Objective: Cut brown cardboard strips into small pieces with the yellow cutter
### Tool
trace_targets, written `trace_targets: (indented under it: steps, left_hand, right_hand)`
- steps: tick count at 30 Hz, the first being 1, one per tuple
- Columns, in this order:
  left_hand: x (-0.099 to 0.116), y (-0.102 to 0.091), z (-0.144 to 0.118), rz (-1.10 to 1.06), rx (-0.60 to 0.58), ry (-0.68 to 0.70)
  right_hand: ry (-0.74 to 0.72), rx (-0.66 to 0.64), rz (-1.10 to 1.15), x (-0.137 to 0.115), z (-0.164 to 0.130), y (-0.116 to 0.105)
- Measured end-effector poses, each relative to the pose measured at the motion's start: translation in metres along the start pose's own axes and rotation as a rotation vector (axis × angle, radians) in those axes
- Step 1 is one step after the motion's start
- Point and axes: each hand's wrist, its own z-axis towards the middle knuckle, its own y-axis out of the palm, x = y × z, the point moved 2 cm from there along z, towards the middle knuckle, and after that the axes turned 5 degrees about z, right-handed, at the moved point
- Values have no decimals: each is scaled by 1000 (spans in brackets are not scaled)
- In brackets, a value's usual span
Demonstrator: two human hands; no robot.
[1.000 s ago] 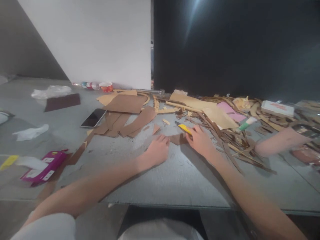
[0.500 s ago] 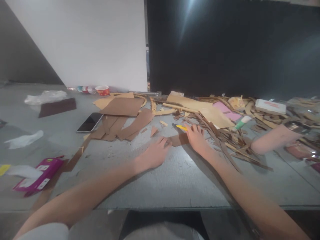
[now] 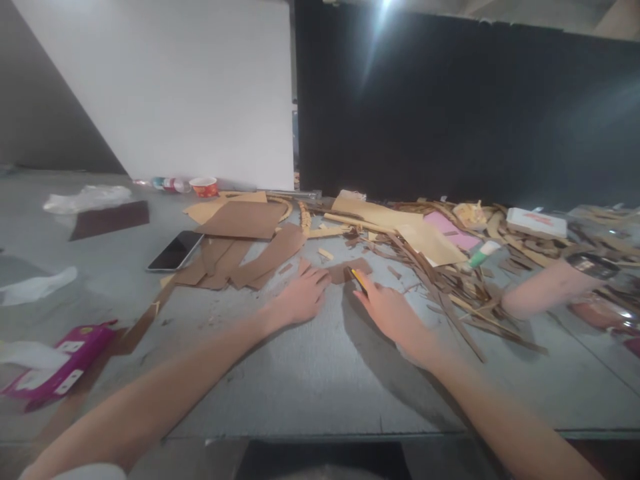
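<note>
A small brown leather-like piece (image 3: 334, 273) lies flat on the grey table between my two hands. My left hand (image 3: 303, 297) rests over its left end, fingers stretched out and pressing down. My right hand (image 3: 393, 312) is closed around a slim yellow utility knife (image 3: 361, 280), whose dark tip points at the piece. The blade itself is too small to make out. Larger brown sheets (image 3: 243, 220) and offcuts lie beyond my left hand. Thin brown strips (image 3: 440, 287) are heaped to the right of my right hand.
A phone (image 3: 175, 251) and a magenta tissue pack (image 3: 83, 360) lie to the left. A pink cylinder with a dark end (image 3: 540, 288) lies at the right. Farther back are a red cup (image 3: 203, 187), a pink sheet (image 3: 450, 230) and a white box (image 3: 537, 223).
My right hand has turned and moved slightly nearer to me, bringing the knife's tip over the brown piece. My left hand has shifted left and its fingers have spread out.
</note>
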Motion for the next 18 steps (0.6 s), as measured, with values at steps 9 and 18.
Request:
trace_targets:
  steps: [9, 18]
  left_hand:
    - [-5, -12, -3, 54, 2, 92]
    - [-14, -3, 1, -17, -7, 41]
  right_hand:
    - [-98, -90, -30, -27, -16, 9]
    - [-109, -57, -42, -34, -9, 16]
